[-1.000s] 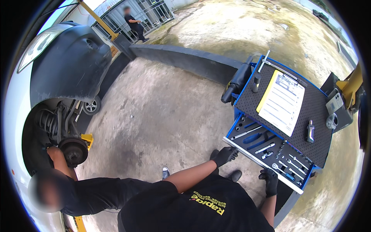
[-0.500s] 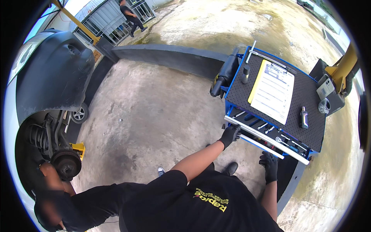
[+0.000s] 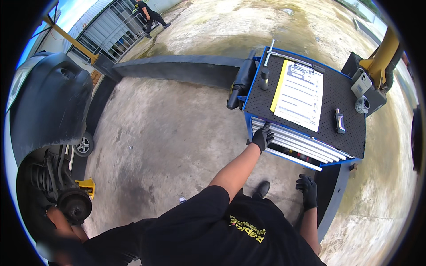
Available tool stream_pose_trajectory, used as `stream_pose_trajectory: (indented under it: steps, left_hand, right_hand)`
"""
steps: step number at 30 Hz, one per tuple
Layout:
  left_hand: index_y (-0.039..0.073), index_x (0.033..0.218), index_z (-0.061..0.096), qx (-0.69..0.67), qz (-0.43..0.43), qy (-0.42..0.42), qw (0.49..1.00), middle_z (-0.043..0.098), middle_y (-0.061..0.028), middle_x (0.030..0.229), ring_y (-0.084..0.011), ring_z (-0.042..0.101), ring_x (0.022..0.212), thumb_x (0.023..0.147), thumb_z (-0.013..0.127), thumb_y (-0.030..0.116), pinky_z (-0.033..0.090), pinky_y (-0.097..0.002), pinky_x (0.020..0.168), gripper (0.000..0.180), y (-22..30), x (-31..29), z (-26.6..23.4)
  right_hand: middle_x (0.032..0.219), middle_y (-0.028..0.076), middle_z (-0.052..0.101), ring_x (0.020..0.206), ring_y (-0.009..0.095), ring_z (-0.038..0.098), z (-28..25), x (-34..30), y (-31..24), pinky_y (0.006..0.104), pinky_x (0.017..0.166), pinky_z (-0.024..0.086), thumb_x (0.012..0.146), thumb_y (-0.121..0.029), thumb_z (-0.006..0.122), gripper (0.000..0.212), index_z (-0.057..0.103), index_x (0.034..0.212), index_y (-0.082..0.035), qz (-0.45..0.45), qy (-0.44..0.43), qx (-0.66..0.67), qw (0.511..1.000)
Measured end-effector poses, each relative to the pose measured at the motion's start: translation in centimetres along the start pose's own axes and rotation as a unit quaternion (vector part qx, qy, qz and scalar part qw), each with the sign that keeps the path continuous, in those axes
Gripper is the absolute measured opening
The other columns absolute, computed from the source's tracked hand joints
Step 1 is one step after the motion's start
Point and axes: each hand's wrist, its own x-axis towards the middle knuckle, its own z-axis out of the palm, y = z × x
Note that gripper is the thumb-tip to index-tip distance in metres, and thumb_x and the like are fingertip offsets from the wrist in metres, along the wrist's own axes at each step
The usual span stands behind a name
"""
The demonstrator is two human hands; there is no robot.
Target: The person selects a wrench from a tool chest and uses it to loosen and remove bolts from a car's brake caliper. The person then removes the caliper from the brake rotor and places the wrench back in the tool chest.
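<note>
My left hand [image 3: 263, 137], in a black glove, reaches to the front of a blue tool cabinet [image 3: 258, 105]. Its fingers are stretched against the silver drawer fronts [image 3: 301, 142] near their left end, holding nothing. Below them, a lower drawer [image 3: 296, 160] is pulled partly out, with red items showing inside. My right hand [image 3: 307, 191], also gloved in black, hovers in front of the cabinet's right part, touching nothing. Its fingers are loosely bent and apart. On the perforated black top lies a clipboard with papers [image 3: 301, 95], beside a dark cylinder [image 3: 265, 79] and a small handheld device [image 3: 340, 120].
A T-shaped metal bar [image 3: 269, 52] rests at the cabinet's back left corner. Right of the cabinet are a phone [image 3: 361, 84] and a yellow post [image 3: 384, 60]. At left, a person works by a car's exposed brake disc [image 3: 75, 207]. Another person [image 3: 151, 18] walks far off.
The upper drawer with its tools has slid in, with my left hand at its front. The lower drawer stays partly out. The view has shifted slightly, and my right hand is farther from the drawers.
</note>
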Motion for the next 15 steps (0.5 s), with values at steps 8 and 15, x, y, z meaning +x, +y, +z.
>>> stream_pose_trajectory:
  steps: [8,15]
  left_hand:
    - [0.018,0.145,0.048,-0.036,-0.016,-0.009,0.999,0.059,-0.0102,0.131,-0.0303,0.061,0.117,0.095,0.069,0.056,0.053,-0.0470,0.099,0.066,-1.5,0.9,0.4]
    - [0.026,0.158,0.031,-0.080,0.033,-0.048,0.995,0.049,-0.0059,0.144,-0.0336,0.063,0.118,0.085,0.077,0.063,0.055,-0.0463,0.092,0.094,-2.9,1.6,0.1]
  right_hand:
    - [0.087,0.006,0.069,0.072,0.013,0.065,-0.7,0.6,0.7,0.0260,0.066,0.051,0.103,-0.023,0.061,0.026,0.068,0.115,-0.001,-0.019,0.004,-0.014,1.000]
    - [0.087,0.007,0.070,0.067,0.015,0.066,-0.9,1.6,0.7,0.0262,0.061,0.050,0.102,-0.019,0.061,0.026,0.067,0.117,0.001,-0.013,-0.050,-0.054,0.997]
